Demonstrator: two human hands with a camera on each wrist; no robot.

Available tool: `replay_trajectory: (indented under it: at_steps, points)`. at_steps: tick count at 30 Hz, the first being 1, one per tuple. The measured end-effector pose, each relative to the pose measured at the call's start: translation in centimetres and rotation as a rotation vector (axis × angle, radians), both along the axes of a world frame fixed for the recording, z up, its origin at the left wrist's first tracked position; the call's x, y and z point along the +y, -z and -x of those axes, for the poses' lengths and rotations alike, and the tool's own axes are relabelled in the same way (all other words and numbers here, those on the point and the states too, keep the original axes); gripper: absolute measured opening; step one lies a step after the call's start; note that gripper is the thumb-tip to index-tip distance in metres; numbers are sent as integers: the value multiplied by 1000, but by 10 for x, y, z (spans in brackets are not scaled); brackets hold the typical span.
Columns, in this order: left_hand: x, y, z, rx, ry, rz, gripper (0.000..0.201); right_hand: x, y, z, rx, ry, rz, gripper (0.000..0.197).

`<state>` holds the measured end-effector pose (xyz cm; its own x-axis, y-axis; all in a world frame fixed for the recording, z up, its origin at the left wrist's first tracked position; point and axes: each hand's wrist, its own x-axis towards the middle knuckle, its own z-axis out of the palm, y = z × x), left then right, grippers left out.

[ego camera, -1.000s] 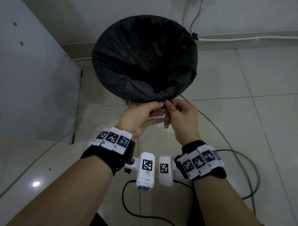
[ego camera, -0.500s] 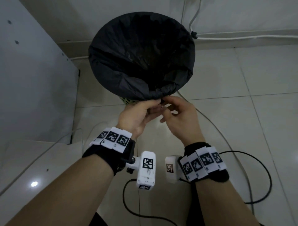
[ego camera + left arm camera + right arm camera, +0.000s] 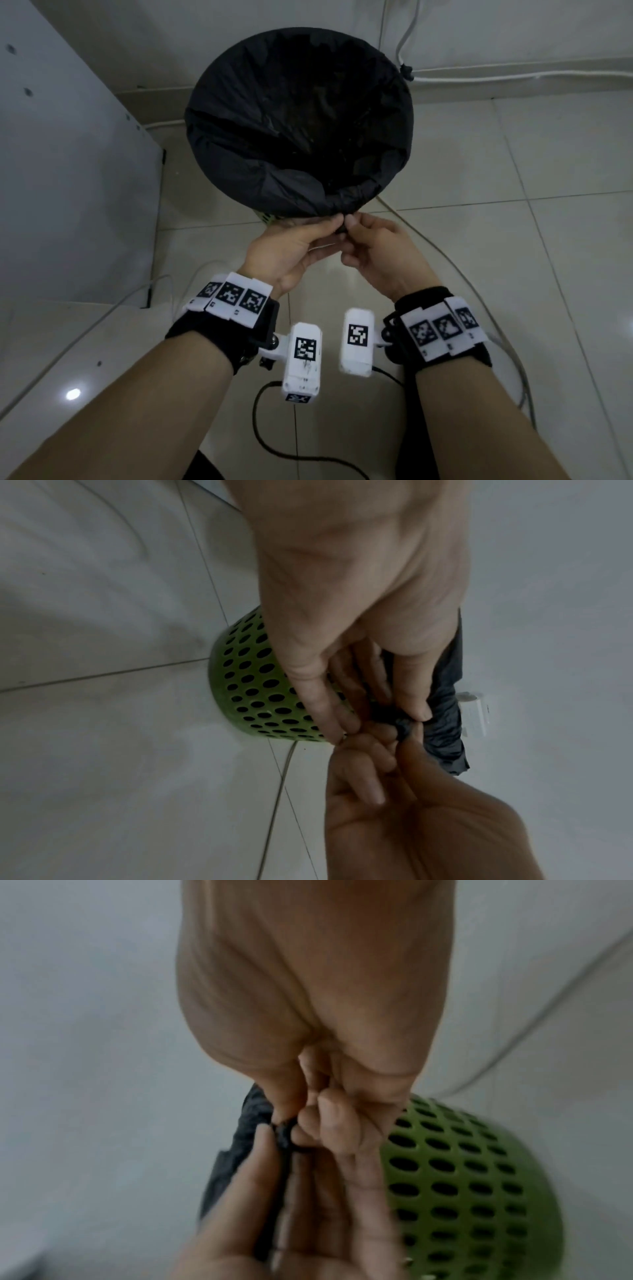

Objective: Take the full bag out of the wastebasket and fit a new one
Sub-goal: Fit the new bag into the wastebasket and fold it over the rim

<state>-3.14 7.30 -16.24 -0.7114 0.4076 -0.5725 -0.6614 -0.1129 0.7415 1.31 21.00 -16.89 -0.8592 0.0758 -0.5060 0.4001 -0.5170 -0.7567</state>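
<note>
A black bag point(image 3: 298, 113) lines a green perforated wastebasket point(image 3: 253, 691), its top folded down over the rim. At the near side of the rim the bag's slack is gathered into a small bunch point(image 3: 402, 725). My left hand point(image 3: 322, 229) and right hand point(image 3: 356, 226) meet there, each pinching that bunch between thumb and fingers. The right wrist view shows the same black bunch point(image 3: 284, 1134) squeezed between both hands' fingertips beside the green wastebasket point(image 3: 472, 1191). The bag's inside looks dark; its contents cannot be made out.
The basket stands on pale floor tiles point(image 3: 513, 240) near a wall. A white cabinet panel point(image 3: 68, 171) rises at the left. A white cable point(image 3: 513, 73) runs along the skirting, and a grey cord point(image 3: 462, 274) and black cable point(image 3: 270, 442) trail across the floor near my arms.
Both hands stayed at the near rim, working the gathered bag edge; the right hand's fingers curled in tighter on the bunch. The head view shifted slightly.
</note>
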Motion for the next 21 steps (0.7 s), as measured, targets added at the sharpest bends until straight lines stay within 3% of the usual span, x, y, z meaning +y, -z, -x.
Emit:
replay_trajectory:
  at_steps: [2, 5, 9, 11, 14, 17, 21]
  points:
    - [4, -1, -1, 8, -23, 63, 18, 1, -1, 0, -117, 55, 258, 26]
    - [6, -3, 2, 41, -88, 140, 20, -3, -2, 1, -171, 155, 236, 17]
    - [8, -6, 4, 20, -158, 159, 11, -3, -2, -13, 108, 110, -364, 3]
    - [8, -6, 5, -23, -189, 153, 5, 0, -6, -18, 210, 1, -680, 11]
    - [6, -7, 5, -86, -192, 124, 3, 4, -10, -16, 298, 6, -930, 15]
    - [1, -10, 7, -105, -123, 89, 12, 0, -7, -11, 289, 57, -852, 5]
    - [-12, -19, 8, -80, 58, 106, 17, -4, -1, -11, 164, 146, -390, 8]
